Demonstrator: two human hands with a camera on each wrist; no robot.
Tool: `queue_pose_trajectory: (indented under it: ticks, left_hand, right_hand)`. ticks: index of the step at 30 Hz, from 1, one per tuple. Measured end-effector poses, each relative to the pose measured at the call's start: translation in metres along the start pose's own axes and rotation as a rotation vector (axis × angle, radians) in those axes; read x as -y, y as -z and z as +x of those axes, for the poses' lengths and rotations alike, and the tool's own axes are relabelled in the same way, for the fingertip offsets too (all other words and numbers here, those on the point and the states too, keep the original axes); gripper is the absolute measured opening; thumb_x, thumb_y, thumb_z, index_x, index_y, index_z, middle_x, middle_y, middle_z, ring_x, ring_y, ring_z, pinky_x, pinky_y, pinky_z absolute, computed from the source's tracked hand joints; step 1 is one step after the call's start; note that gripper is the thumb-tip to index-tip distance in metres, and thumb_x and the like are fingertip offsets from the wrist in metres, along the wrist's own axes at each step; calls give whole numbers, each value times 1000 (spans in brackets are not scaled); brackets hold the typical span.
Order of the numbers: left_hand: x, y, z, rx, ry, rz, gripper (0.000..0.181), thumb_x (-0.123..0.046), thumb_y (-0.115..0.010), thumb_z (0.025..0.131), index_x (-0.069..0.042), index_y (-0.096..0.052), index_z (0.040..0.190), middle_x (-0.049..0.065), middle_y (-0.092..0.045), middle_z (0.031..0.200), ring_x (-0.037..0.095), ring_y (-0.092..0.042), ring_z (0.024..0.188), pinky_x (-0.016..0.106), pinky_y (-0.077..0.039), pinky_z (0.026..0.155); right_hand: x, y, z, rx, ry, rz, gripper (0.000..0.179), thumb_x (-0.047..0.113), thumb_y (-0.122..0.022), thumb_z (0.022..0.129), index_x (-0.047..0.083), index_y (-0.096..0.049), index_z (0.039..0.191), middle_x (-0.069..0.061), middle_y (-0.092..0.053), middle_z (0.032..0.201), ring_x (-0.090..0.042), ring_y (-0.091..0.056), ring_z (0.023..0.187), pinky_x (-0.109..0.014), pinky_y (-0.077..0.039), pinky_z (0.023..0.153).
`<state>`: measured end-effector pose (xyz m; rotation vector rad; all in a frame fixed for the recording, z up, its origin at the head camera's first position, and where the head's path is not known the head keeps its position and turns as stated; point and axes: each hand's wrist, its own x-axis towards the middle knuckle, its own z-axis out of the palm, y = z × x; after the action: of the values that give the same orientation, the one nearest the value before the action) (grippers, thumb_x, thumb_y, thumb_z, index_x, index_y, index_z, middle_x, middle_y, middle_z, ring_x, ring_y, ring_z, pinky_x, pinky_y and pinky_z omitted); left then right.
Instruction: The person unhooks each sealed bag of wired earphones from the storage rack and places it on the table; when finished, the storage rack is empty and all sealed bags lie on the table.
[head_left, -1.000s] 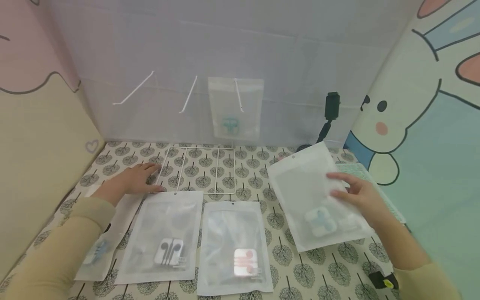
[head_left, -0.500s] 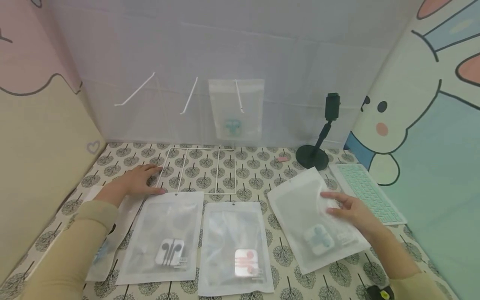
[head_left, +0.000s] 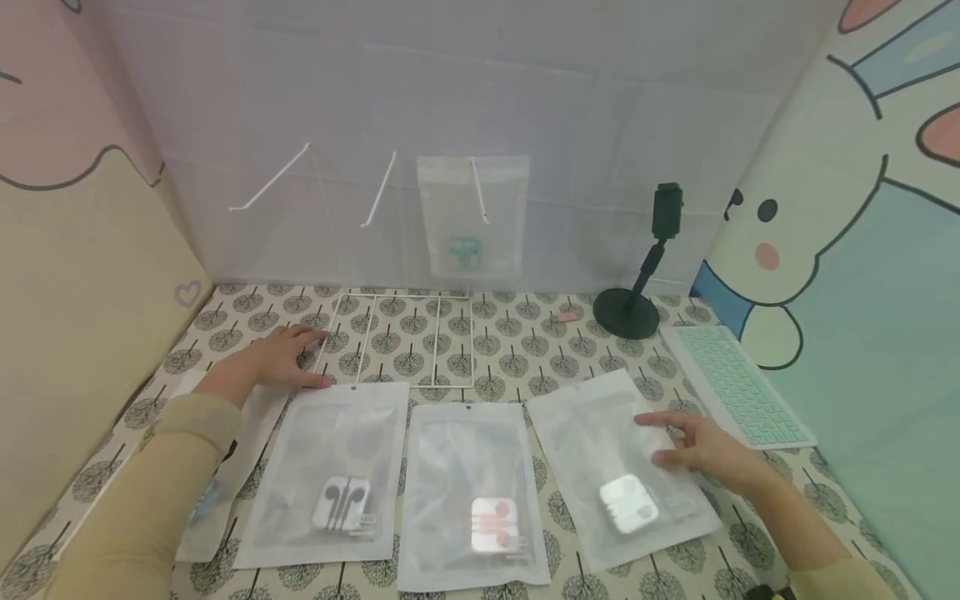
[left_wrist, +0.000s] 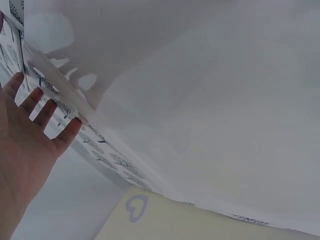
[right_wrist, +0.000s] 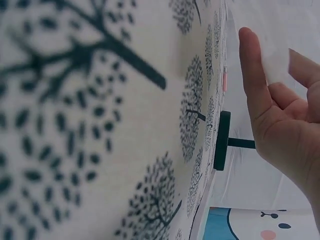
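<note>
My right hand [head_left: 708, 454] pinches the right edge of a frosted zip bag [head_left: 592, 433] that lies slanted at the table's right, a white earphone case [head_left: 628, 503] inside. In the right wrist view a fold of the bag [right_wrist: 272, 55] passes between the thumb and the fingers. My left hand [head_left: 277, 358] lies spread beside the white wire rack base [head_left: 401, 387], holding nothing. Near it are a bag with black earphones [head_left: 341, 502] and, partly under the left sleeve, another bag [head_left: 217, 508]. A bag with pink earphones [head_left: 493, 525] lies in the middle.
Three white hooks stick out at the back; on the right one hangs a bag with teal earphones [head_left: 472, 217]. A black phone stand [head_left: 627, 310] and a mint keyboard [head_left: 738, 387] stand at the right. A small pink piece [head_left: 567, 317] lies near the stand.
My right hand has lowered the right-hand bag towards me and down onto the table, uncovering the stand's base and the keyboard. The left hand has stayed in place.
</note>
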<state>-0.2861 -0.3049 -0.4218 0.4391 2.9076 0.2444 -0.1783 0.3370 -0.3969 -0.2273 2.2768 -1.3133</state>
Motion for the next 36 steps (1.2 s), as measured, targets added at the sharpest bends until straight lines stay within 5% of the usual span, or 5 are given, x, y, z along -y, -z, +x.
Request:
queue_pose_trajectory:
  ticks: [6,9,13,17,36]
  left_hand:
    - [1,0,2,19,7,-3,106,-77,-58,70,-9,-31,147,26,-27,148,58,-19,132,76,-22,98]
    - [1,1,2,24,10,-9,106,-76,-59,70,-9,-31,147,26,-26,148,59,-18,131,77,-21,98]
    - [0,2,1,28,12,-14,105,-75,-60,70,-9,-31,147,27,-26,148,59,-17,131,77,-20,97]
    - [-1,2,2,31,14,-15,105,-75,-60,70,-9,-31,147,26,-26,148,58,-17,132,77,-20,99]
    - [-5,5,1,35,6,-10,104,-73,-62,70,-7,-32,146,29,-26,147,59,-19,130,76,-23,98]
  right_hand:
    - [-5,-2,-7,62,35,-126,68,20,-73,81,9,-43,141,-30,-25,145,-29,-62,99,-31,-56,75]
    - [-6,-2,-11,77,82,-267,69,26,-74,79,13,-45,140,-28,-30,146,-32,-58,108,-28,-52,80]
    - [-8,-3,-14,102,139,-366,73,30,-75,77,12,-44,141,-23,-55,115,-16,-57,86,-24,-50,70]
    - [-11,-6,-19,129,173,-374,77,31,-76,75,10,-41,141,-9,-53,83,-9,-49,69,-23,-47,58]
    - [5,-10,-16,86,193,-562,84,41,-80,68,14,-43,138,-5,-48,88,-6,-41,65,-21,-40,53]
